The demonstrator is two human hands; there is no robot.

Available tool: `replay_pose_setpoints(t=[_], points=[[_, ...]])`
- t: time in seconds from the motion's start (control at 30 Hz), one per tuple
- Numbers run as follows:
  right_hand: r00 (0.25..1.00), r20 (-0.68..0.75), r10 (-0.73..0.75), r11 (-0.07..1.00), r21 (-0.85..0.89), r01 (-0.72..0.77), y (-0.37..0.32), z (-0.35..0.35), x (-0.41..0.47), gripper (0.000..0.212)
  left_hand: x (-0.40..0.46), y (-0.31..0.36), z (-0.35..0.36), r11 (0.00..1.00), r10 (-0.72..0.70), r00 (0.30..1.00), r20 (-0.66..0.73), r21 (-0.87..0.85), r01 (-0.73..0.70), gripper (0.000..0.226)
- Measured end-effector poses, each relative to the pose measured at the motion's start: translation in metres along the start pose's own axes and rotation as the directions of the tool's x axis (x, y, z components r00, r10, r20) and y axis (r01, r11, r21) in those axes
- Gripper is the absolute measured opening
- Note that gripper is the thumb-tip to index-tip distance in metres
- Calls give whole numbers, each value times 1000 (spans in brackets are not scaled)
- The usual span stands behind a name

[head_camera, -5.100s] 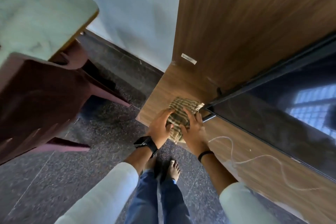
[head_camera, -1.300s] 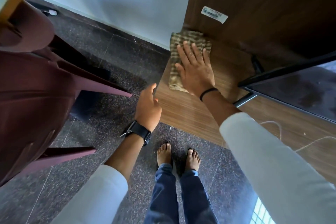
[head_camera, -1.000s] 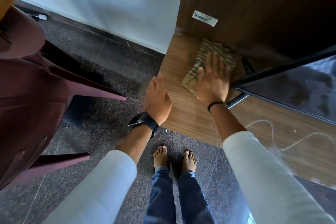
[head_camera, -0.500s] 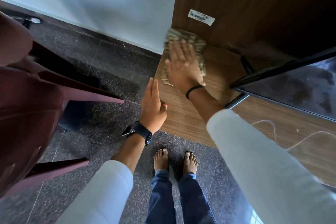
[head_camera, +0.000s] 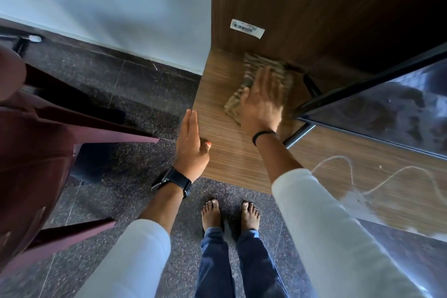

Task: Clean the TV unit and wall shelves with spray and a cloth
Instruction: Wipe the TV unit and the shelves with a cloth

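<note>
Head view, looking down. The right hand [head_camera: 262, 101] lies flat, palm down with fingers spread, pressed onto the striped beige-and-olive folded cloth [head_camera: 244, 82]; it is not closed around the cloth. Hand and cloth are motion-blurred. The cloth sits on the wood-grain laminate top of the TV unit [head_camera: 225, 152], at its back left corner, close under the dark brown wooden wall panel [head_camera: 314, 2], which carries a white barcode sticker [head_camera: 247, 28]. The black-framed TV screen [head_camera: 387, 109] stands just right of the cloth; contact cannot be told.

The left hand [head_camera: 191, 145] is open and empty, fingers straight and together, held edge-on beside the unit's left edge, thumb over the top surface. A black smartwatch [head_camera: 175, 181] is on its wrist; a thin black band [head_camera: 263, 134] is on the right wrist. Both sleeves are white.

A thin white cord [head_camera: 348, 169] curls on the unit top to the right. Bare feet [head_camera: 229, 215] stand on dark speckled stone floor [head_camera: 135, 94]. A maroon plastic chair [head_camera: 36, 152] is at left.
</note>
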State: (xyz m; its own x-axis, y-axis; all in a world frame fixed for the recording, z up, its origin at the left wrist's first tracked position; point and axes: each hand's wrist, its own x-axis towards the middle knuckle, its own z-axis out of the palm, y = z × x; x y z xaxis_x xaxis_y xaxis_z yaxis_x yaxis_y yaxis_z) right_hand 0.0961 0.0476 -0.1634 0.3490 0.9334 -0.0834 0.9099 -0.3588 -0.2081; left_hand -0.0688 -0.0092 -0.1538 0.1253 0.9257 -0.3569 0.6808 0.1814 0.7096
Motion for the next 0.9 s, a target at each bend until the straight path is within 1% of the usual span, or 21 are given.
replay_pose_setpoints(t=[0.07, 0.1, 0.13, 0.2, 0.27, 0.37, 0.4, 0.47, 0.53, 0.63, 0.7, 0.8, 0.9], points=[[964, -73, 256, 966, 63, -252, 15, -2, -7, 60, 0, 1, 1, 1000, -2, 1000, -3, 27, 2, 80], [938, -65, 340, 938, 99, -333, 16, -4, -6, 60, 0, 1, 1, 999, -2, 1000, -4, 42, 2, 80], [919, -51, 392, 915, 121, -384, 15, -5, -4, 61, 0, 1, 0, 999, 0, 1000, -2, 54, 0, 80], [903, -55, 427, 899, 133, -417, 10, -5, 1, 61, 1, 0, 0, 998, 16, 1000, 1, 61, -16, 79], [907, -74, 414, 906, 135, -402, 11, -5, 0, 62, 1, -1, 0, 998, 28, 1000, -2, 59, -28, 79], [910, -23, 414, 906, 104, -410, 16, -5, -11, 67, 0, -2, 0, 997, 25, 1000, -3, 74, -24, 80], [892, 0, 452, 887, 109, -449, 14, -5, -15, 68, 0, -1, 0, 996, 21, 1000, -2, 86, -20, 80], [832, 47, 553, 822, 137, -553, 5, -5, -26, 69, 1, 0, 1, 995, 16, 1000, -2, 103, -16, 80], [789, 87, 608, 775, 151, -613, -6, -4, -35, 69, 1, 1, 2, 994, 20, 1000, 0, 104, -19, 80], [765, 129, 631, 750, 149, -644, -11, -6, -28, 67, 1, 0, 1, 995, 30, 999, -13, 100, -29, 78], [768, 115, 631, 753, 150, -641, -8, -11, -18, 67, 0, 0, 2, 994, 45, 999, -21, 98, -43, 77], [820, 49, 571, 812, 116, -572, 0, -13, -12, 72, -1, -1, 3, 989, 83, 996, -25, 127, -79, 75], [891, -3, 455, 890, 26, -455, 8, -6, -21, 81, -3, -2, 3, 983, 105, 994, -21, 156, -101, 73]])
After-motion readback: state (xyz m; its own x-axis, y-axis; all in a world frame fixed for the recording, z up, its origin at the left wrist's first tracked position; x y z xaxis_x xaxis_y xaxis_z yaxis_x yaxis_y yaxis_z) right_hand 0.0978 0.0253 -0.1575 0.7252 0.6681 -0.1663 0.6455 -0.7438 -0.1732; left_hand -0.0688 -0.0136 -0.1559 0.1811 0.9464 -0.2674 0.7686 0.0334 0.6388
